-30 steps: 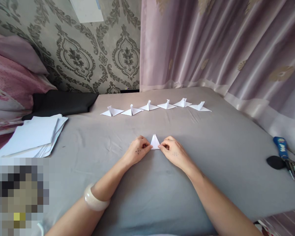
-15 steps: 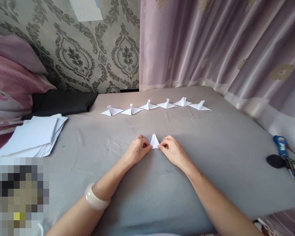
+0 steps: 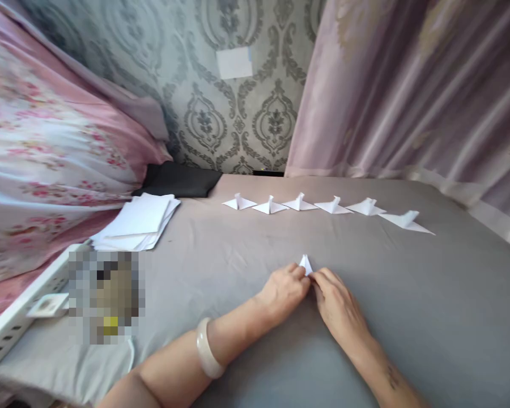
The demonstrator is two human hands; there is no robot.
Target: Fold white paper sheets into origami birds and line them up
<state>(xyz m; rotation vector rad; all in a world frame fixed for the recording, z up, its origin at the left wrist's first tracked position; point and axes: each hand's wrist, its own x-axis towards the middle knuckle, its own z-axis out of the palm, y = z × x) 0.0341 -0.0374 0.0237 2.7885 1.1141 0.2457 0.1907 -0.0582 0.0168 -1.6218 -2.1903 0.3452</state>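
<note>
Paper (image 3: 306, 264) sits pinched by your left hand (image 3: 284, 290) and right hand (image 3: 339, 303); six folded birds (image 3: 300, 204) line the grey sheet (image 3: 450, 300) near its far edge.

folded paper (image 3: 305, 264) partly hidden by fingers (image 3: 298, 271), curtain (image 3: 386, 102) cropped

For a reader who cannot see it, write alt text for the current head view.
A person's left hand and right hand touch a small folded white paper on grey cloth. Beyond it, six folded paper figures form a row; to the left lies a stack of white paper. The left arm wears a pale bangle.
</note>
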